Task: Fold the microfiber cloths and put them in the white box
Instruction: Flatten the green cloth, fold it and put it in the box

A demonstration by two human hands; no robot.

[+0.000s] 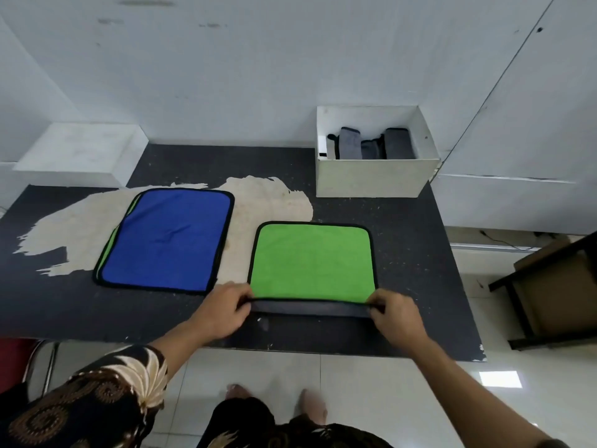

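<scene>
A blue cloth (164, 239) lies flat at left on the bench (415, 253). The left hand (223, 310) and right hand (395, 313) each pinch a near corner of the green cloth (311, 261), close to the bench's near edge. Far right, the white box (371, 177) holds grey cloths (350, 142).

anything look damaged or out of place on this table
Yes: the table has its black covering torn away in a large ragged pale patch under and around the blue cloth, and its near right corner is chipped. A green edge peeks out unevenly along the blue cloth's left side.
</scene>
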